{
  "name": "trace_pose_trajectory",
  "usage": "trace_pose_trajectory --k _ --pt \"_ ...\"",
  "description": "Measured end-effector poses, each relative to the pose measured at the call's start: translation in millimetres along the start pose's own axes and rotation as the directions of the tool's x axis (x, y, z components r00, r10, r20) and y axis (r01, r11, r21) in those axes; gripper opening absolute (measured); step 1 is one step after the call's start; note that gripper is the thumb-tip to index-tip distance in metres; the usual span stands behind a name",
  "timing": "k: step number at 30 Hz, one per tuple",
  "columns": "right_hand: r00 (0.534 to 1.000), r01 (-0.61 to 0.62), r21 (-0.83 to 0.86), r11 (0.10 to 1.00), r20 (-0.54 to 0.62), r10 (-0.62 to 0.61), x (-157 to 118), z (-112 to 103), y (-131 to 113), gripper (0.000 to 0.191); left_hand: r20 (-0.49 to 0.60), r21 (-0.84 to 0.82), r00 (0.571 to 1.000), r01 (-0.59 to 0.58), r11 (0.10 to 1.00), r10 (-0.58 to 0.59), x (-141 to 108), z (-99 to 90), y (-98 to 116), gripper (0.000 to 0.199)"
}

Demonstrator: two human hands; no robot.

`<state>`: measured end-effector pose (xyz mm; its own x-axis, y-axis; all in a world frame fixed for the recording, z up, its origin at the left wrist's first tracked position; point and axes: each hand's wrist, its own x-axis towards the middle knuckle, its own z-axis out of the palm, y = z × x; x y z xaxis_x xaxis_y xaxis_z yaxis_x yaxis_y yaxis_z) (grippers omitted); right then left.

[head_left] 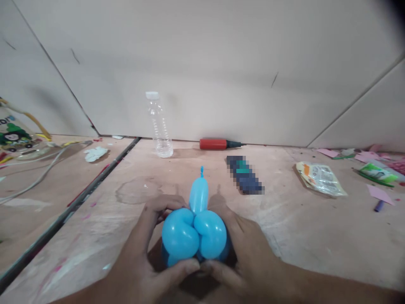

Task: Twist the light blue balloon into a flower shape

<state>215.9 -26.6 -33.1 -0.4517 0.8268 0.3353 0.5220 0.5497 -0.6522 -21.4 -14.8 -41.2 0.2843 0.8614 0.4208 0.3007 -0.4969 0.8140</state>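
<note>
Between my two hands is a blue twisted balloon (180,236), low in the middle of the head view. Two rounded loops bulge toward me, and a short straight segment with a knotted tip points away. My left hand (148,245) curls round the left side, its thumb along the near underside. On the right side, my right hand (247,245) wraps the balloon in the same way. The two thumb tips nearly meet below the loops. Parts of the balloon beneath the loops and several fingertips are hidden.
A clear plastic bottle (161,131) stands by the wall, beside a red hand pump (213,144) lying down. A blurred dark flat object (245,175), a plastic packet (321,179) and pink scraps (379,194) lie to the right. A dark floor gap (74,213), cables (47,173) and a printed bag (15,131) are left.
</note>
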Motion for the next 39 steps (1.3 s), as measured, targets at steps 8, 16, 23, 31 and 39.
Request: trace_pose_trajectory --k 8,16,23,31,39 --pt "0.928 0.073 -0.125 0.990 -0.355 -0.113 25 -59 66 0.027 -0.020 -0.027 0.997 0.079 0.997 -0.079 4 3.9 8 0.047" --pt "0.874 -0.235 -0.339 0.911 -0.484 0.045 39 -89 133 0.031 0.014 -0.081 1.000 0.025 0.996 -0.023 7 1.8 3 0.048" --pt "0.852 -0.298 -0.333 0.895 -0.516 0.091 40 -87 134 0.021 0.056 -0.136 0.998 0.002 0.991 0.006 9 0.6 2 0.049" --pt "0.816 -0.210 -0.289 0.934 -0.578 0.005 35 -85 116 0.020 0.025 -0.181 0.998 0.069 0.981 -0.066 6 2.1 6 0.049" --pt "0.999 0.005 -0.035 0.999 -0.053 -0.007 4 -20 18 0.058 -0.034 -0.022 0.999 -0.019 1.000 0.018 6 0.9 3 0.054"
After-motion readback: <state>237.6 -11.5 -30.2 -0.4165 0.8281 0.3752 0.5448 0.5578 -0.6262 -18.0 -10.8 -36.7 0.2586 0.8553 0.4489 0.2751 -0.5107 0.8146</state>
